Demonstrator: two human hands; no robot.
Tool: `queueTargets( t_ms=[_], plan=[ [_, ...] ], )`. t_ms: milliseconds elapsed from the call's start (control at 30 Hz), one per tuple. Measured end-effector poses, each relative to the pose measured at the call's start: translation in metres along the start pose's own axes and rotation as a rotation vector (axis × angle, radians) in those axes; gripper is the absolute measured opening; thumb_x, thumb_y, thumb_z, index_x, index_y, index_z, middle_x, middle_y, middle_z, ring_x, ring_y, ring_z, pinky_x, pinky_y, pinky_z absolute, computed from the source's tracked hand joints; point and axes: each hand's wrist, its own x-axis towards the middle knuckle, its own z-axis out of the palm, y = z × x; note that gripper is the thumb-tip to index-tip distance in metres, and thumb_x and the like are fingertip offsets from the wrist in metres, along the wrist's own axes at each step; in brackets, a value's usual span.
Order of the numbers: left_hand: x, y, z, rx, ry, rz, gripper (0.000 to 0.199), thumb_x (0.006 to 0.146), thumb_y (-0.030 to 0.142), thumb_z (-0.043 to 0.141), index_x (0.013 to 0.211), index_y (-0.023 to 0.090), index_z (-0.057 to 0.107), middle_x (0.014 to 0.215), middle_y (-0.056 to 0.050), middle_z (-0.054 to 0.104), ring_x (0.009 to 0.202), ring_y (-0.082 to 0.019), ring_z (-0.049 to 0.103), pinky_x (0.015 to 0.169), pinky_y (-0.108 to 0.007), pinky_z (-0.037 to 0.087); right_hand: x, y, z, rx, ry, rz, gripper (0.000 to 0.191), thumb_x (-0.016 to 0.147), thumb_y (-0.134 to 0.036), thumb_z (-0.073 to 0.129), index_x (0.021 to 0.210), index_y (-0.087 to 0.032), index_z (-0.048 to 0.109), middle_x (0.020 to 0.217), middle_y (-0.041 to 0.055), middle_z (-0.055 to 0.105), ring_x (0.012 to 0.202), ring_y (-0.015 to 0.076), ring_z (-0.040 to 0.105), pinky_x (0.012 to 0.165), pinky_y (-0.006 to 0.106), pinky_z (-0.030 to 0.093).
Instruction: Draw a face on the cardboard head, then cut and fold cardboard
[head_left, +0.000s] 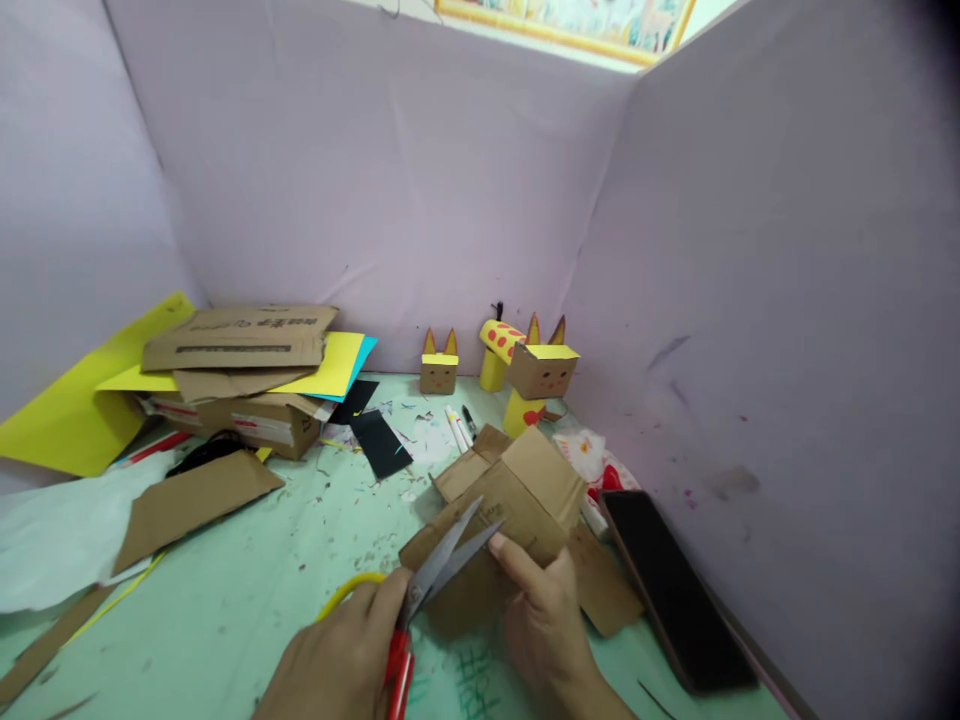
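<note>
My left hand (pixel 341 645) is closed around a pair of scissors (pixel 442 565) with one red and one yellow handle. Their blades are slightly spread and lie across a folded piece of brown cardboard (pixel 536 485). That cardboard has creased flaps and is tilted above the table. My right hand (pixel 551 625) grips its near edge, thumb on top close to a blade tip; the fingers beneath are partly hidden. Beyond it stand a giraffe-like figure (pixel 544 375) with a cardboard cat-eared head and yellow tube parts with red spots, and a small cardboard cat face (pixel 438 375).
At left, a stack of flattened cardboard (pixel 240 335) and yellow paper (pixel 75 400) rests on the green table (pixel 322 560). A phone (pixel 675 590) lies at right. Black paper (pixel 381 443), markers (pixel 457 430) and scraps are scattered about. Pale cloth walls (pixel 390 180) enclose the table.
</note>
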Motion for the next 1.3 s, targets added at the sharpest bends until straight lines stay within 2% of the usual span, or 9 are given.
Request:
queueTargets(
  t_ms=[167,300,367,500,700,833,933,1133,1300],
  plan=[
    [0.003,0.003,-0.004,-0.008,0.046,-0.074,0.047,0.085,0.013,0.035,0.130,0.021,0.049,0.113,-0.012,0.067,0.096,-0.023,0.067,0.076,-0.030,0.053,-0.005,0.000,0.005,0.116,0.122,0.051,0.074,0.063,-0.038,0.080,0.130,-0.021,0.053,0.103,0.0073,0.075,0.096,0.0281,0.069,0.087,0.042,0.053],
    [0.006,0.002,0.002,-0.010,0.086,-0.082,0.047,0.088,0.015,0.033,0.133,0.019,0.046,0.114,-0.013,0.067,0.097,-0.023,0.067,0.078,-0.030,0.053,-0.009,0.005,0.003,0.116,-0.049,0.087,0.071,0.069,-0.038,0.078,0.133,-0.023,0.052,0.107,0.0088,0.074,0.094,0.0283,0.069,0.086,0.042,0.054],
    [0.007,0.000,0.007,0.020,0.079,-0.088,0.053,0.087,0.014,0.032,0.140,0.016,0.037,0.114,-0.016,0.066,0.095,-0.026,0.068,0.078,-0.034,0.053,-0.012,0.007,0.002,0.112,-0.125,0.105,0.068,0.071,-0.038,0.077,0.132,-0.022,0.053,0.106,0.0097,0.074,0.093,0.0291,0.070,0.082,0.042,0.055],
    [0.010,0.002,0.013,0.134,0.074,-0.097,0.063,0.087,0.013,0.028,0.149,0.017,0.017,0.115,-0.016,0.065,0.083,-0.028,0.070,0.068,-0.038,0.055,-0.017,0.010,0.003,0.104,-0.150,0.095,0.059,0.074,-0.039,0.074,0.129,-0.023,0.056,0.107,0.0100,0.074,0.094,0.0282,0.070,0.082,0.041,0.055],
    [0.019,0.018,0.003,0.271,0.153,-0.011,0.068,0.081,0.006,0.030,0.148,0.015,0.022,0.109,-0.014,0.066,0.073,-0.026,0.070,0.061,-0.036,0.055,-0.016,0.005,0.006,0.016,-0.166,0.021,0.059,0.074,-0.042,0.075,0.126,-0.021,0.058,0.105,0.0097,0.074,0.097,0.0273,0.068,0.087,0.039,0.053],
    [0.023,0.019,0.002,0.282,0.189,0.033,0.068,0.080,0.006,0.031,0.147,0.013,0.020,0.103,-0.014,0.066,0.072,-0.026,0.070,0.059,-0.037,0.055,-0.013,0.004,0.003,-0.086,-0.155,-0.061,0.056,0.075,-0.045,0.073,0.123,-0.019,0.061,0.103,0.0101,0.075,0.100,0.0273,0.067,0.090,0.039,0.051],
    [0.023,0.015,0.008,0.284,0.215,0.045,0.067,0.082,0.007,0.030,0.147,0.014,0.016,0.104,-0.014,0.066,0.072,-0.026,0.070,0.059,-0.036,0.055,-0.013,0.006,0.000,-0.133,-0.144,-0.064,0.056,0.075,-0.047,0.072,0.122,-0.018,0.063,0.101,0.0109,0.075,0.098,0.0269,0.068,0.089,0.038,0.051],
    [0.025,0.015,0.011,0.376,0.201,0.032,0.070,0.075,-0.001,0.030,0.144,0.010,0.024,0.100,-0.014,0.068,0.070,-0.026,0.071,0.056,-0.035,0.056,-0.015,0.009,-0.002,-0.127,-0.135,-0.016,0.059,0.074,-0.049,0.073,0.123,-0.017,0.062,0.100,0.0117,0.076,0.094,0.0270,0.069,0.083,0.037,0.054],
    [0.027,0.012,0.019,0.468,0.382,0.070,0.068,0.073,-0.004,0.031,0.140,0.012,0.031,0.086,-0.008,0.069,0.057,-0.024,0.068,0.049,-0.033,0.053,-0.016,0.008,0.000,-0.076,-0.151,0.004,0.061,0.075,-0.046,0.072,0.128,-0.019,0.058,0.102,0.0105,0.075,0.093,0.0260,0.070,0.081,0.035,0.055]
  ],
)
